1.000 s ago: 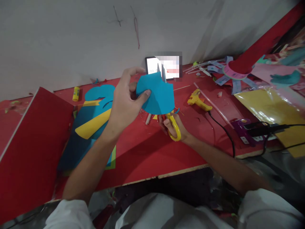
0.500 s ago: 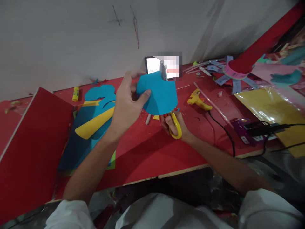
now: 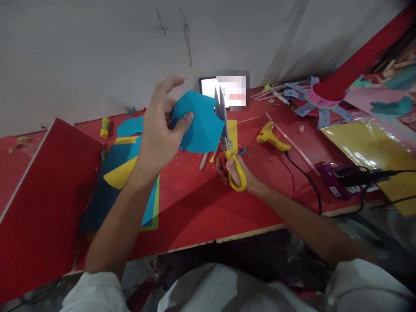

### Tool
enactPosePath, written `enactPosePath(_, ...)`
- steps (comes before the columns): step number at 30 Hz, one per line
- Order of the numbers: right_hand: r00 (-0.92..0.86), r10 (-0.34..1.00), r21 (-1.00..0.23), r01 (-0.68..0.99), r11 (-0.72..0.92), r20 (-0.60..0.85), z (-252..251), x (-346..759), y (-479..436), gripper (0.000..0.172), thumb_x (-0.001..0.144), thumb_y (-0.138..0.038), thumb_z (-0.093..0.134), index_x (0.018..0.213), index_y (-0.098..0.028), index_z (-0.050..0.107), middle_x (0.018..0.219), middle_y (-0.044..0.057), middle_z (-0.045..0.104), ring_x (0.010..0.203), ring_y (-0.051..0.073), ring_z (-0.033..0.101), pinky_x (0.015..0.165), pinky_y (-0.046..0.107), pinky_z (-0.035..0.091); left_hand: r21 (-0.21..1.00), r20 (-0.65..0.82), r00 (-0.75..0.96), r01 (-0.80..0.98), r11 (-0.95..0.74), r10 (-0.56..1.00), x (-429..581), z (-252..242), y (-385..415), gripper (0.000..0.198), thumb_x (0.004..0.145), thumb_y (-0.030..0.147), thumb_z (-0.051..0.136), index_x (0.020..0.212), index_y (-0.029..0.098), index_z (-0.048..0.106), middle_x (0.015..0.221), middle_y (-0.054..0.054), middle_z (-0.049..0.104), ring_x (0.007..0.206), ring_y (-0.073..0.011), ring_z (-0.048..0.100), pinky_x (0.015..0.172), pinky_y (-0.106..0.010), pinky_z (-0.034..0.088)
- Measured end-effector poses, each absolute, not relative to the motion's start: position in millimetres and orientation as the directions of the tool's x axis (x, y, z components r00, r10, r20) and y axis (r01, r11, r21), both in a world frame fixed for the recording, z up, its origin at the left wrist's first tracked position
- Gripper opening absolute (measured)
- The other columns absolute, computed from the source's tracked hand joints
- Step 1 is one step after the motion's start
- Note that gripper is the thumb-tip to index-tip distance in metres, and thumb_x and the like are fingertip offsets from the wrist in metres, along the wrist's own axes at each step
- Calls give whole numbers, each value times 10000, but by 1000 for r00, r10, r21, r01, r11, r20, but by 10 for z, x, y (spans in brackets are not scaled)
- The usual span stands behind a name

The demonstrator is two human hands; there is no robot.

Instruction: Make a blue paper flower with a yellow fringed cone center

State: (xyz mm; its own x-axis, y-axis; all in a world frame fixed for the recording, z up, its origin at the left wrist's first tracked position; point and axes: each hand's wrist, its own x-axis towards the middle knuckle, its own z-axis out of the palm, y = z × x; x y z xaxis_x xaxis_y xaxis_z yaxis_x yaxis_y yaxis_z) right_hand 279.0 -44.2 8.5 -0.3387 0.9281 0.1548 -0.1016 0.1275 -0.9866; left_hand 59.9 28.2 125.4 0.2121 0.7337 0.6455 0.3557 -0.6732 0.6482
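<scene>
My left hand (image 3: 159,130) pinches a piece of blue paper (image 3: 198,123) between thumb and fingers and holds it up above the red table (image 3: 195,208). My right hand (image 3: 235,171) grips yellow-handled scissors (image 3: 227,143), blades pointing up along the paper's right edge. A thin curled blue offcut (image 3: 241,151) lies beside the scissors' handles.
Blue and yellow paper sheets (image 3: 126,182) lie at the left beside a red board (image 3: 39,203). A phone (image 3: 211,89) leans on the wall. A yellow glue gun (image 3: 271,136) with a black cable, a purple power strip (image 3: 334,177), a glue stick (image 3: 104,127) and paper crafts lie on the right.
My left hand has turned the blue paper and shifted it left. The scissors' blades now show at the paper's right edge instead of being hidden behind it.
</scene>
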Motion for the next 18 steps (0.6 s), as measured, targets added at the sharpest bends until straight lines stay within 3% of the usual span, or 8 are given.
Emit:
enactPosePath(7,-367,911,-982,-69,175,188,-70,2767,-407,751,863,-999,469,886,-251,540,730,-26,509,549,135,452,505,330,356,668,615,233,352,-655,753,549,1302,295,561,929,649,780,1389,376,608,759,6,517,707,-214,580,670,-353,493)
enactPosePath(14,-330,928,-984,-95,148,171,64,2814,-427,722,887,-962,509,897,-242,560,641,-58,478,475,112,425,446,299,336,645,646,224,350,-679,730,533,1381,273,492,923,604,813,1326,362,667,726,20,439,631,-170,411,588,-323,320)
enactPosePath(18,-356,912,-978,-96,183,206,48,2843,-414,712,927,-940,473,848,-237,552,603,-64,476,455,105,427,448,286,327,610,689,183,377,-697,702,560,1372,278,399,938,518,817,1278,356,687,725,25,408,625,-172,399,590,-339,351)
